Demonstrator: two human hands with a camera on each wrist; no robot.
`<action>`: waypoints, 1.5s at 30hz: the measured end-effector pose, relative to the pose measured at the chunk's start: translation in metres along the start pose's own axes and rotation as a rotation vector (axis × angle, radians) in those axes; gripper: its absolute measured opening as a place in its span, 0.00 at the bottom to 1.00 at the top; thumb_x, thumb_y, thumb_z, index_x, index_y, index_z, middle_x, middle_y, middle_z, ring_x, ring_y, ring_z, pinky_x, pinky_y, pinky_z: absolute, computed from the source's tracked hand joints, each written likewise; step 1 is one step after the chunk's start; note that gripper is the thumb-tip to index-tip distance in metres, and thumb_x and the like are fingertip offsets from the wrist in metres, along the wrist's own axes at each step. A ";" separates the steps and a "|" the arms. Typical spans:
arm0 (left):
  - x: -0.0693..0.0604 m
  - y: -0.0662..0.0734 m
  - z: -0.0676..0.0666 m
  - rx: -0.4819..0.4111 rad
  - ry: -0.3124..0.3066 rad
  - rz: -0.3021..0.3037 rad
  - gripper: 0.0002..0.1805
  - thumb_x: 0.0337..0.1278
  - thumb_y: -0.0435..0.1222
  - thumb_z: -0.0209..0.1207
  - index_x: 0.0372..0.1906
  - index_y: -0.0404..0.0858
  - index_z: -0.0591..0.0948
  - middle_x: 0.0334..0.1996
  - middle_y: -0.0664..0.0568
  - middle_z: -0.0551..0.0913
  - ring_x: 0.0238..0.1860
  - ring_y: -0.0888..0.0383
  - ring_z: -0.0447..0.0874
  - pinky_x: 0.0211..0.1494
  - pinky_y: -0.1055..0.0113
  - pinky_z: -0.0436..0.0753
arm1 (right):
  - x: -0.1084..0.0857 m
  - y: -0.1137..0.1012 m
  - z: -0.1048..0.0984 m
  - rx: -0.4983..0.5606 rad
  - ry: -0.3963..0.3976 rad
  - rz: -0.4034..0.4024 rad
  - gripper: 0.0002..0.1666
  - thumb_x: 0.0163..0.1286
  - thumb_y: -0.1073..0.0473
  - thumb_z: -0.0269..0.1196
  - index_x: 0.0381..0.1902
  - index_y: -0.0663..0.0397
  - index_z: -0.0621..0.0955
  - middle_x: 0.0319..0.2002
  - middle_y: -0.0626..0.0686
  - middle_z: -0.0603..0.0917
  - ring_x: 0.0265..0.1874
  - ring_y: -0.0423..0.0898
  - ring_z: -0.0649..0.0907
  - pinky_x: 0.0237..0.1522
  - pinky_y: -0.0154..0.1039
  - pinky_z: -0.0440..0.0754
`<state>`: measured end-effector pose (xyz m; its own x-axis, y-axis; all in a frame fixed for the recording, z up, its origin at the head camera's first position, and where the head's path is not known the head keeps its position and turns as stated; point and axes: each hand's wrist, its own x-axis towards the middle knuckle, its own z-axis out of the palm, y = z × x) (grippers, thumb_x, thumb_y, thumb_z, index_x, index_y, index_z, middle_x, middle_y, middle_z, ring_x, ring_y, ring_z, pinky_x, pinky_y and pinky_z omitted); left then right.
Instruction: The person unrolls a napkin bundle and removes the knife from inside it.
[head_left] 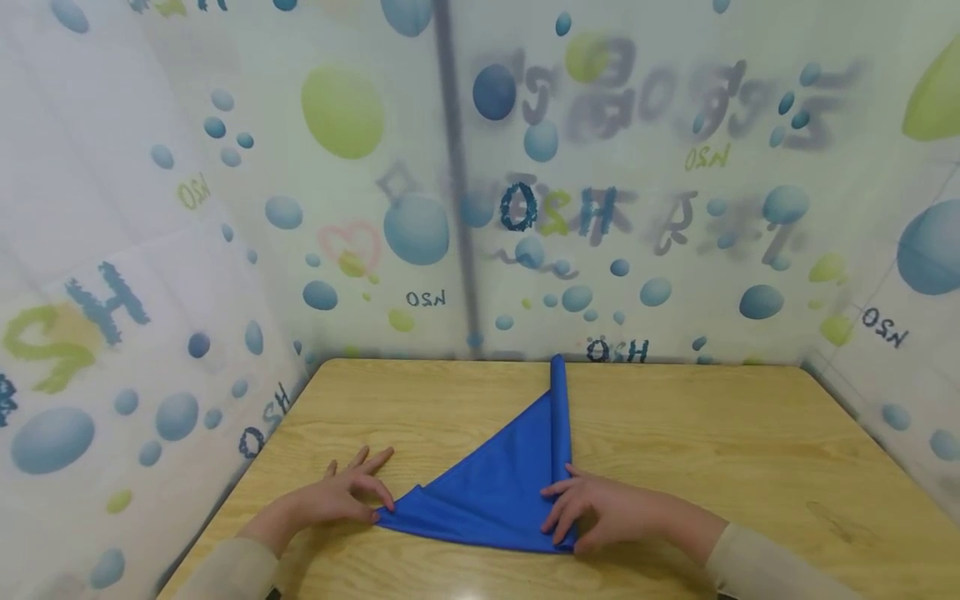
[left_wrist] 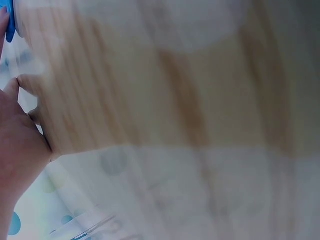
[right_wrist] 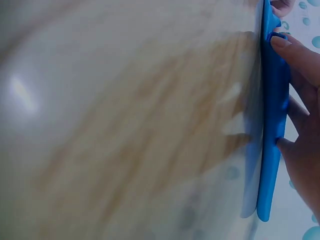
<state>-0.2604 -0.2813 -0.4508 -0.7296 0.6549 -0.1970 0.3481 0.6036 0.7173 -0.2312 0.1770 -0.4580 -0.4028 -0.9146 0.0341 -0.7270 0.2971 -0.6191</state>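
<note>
A blue cloth lies on the table as a flat triangle, its right side rolled into a narrow tube that runs away from me. At the cloth's left corner, my left hand pinches the tip between thumb and index finger, the other fingers spread and raised. My right hand grips the near end of the tube, with fingers over its top and the thumb at the near edge. In the right wrist view, the thumb presses on the end of the roll. Only a sliver of cloth shows in the left wrist view.
The wooden table has a light grain and a glossy surface. Behind it and at both sides hang pale curtains printed with blue and green bubbles. The tube's far end reaches the table's back edge.
</note>
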 end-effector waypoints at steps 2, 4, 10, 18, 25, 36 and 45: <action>0.000 -0.001 0.000 -0.005 -0.001 0.000 0.06 0.55 0.41 0.64 0.39 0.52 0.86 0.75 0.33 0.44 0.70 0.29 0.18 0.55 0.26 0.17 | -0.002 0.000 0.000 0.004 0.008 0.004 0.13 0.64 0.55 0.67 0.48 0.43 0.86 0.55 0.36 0.81 0.69 0.50 0.68 0.64 0.73 0.46; 0.000 -0.001 0.000 -0.011 -0.002 -0.003 0.06 0.55 0.40 0.65 0.39 0.52 0.86 0.76 0.33 0.44 0.70 0.29 0.18 0.55 0.26 0.17 | -0.004 -0.001 0.000 0.007 0.013 0.005 0.13 0.65 0.55 0.67 0.48 0.43 0.86 0.55 0.36 0.81 0.69 0.51 0.68 0.64 0.72 0.47; 0.000 -0.001 0.000 -0.016 0.001 -0.001 0.06 0.55 0.40 0.65 0.39 0.53 0.86 0.76 0.34 0.44 0.70 0.29 0.18 0.55 0.26 0.17 | -0.011 0.000 -0.001 0.009 0.039 -0.026 0.14 0.65 0.56 0.67 0.49 0.44 0.86 0.54 0.39 0.82 0.68 0.53 0.68 0.66 0.68 0.50; 0.000 0.000 0.001 -0.015 0.002 -0.004 0.06 0.55 0.41 0.65 0.38 0.53 0.86 0.76 0.34 0.44 0.70 0.29 0.18 0.55 0.26 0.17 | -0.019 0.000 -0.001 -0.021 0.089 -0.080 0.13 0.66 0.59 0.66 0.49 0.47 0.86 0.52 0.40 0.83 0.65 0.55 0.71 0.70 0.59 0.55; 0.001 0.000 0.000 -0.028 -0.002 0.005 0.06 0.56 0.40 0.65 0.39 0.53 0.86 0.76 0.35 0.44 0.70 0.29 0.18 0.54 0.26 0.16 | -0.027 0.000 -0.003 -0.002 0.123 -0.083 0.12 0.65 0.60 0.66 0.47 0.48 0.87 0.50 0.41 0.83 0.63 0.55 0.71 0.70 0.48 0.60; 0.001 -0.002 0.000 -0.030 -0.004 0.002 0.07 0.56 0.40 0.65 0.39 0.53 0.86 0.76 0.35 0.43 0.70 0.29 0.18 0.54 0.26 0.17 | -0.035 0.000 -0.005 0.051 0.166 -0.050 0.08 0.62 0.58 0.69 0.41 0.48 0.89 0.43 0.40 0.82 0.59 0.52 0.75 0.72 0.51 0.53; 0.002 -0.005 0.001 -0.018 -0.003 0.000 0.06 0.55 0.41 0.65 0.39 0.53 0.86 0.76 0.34 0.44 0.70 0.29 0.18 0.54 0.26 0.17 | -0.027 0.000 -0.007 -0.041 0.133 -0.006 0.11 0.64 0.52 0.68 0.44 0.43 0.87 0.49 0.38 0.83 0.59 0.48 0.76 0.62 0.73 0.52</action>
<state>-0.2629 -0.2831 -0.4553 -0.7280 0.6561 -0.1990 0.3376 0.5956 0.7290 -0.2242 0.2035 -0.4530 -0.4668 -0.8727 0.1432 -0.7504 0.3051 -0.5864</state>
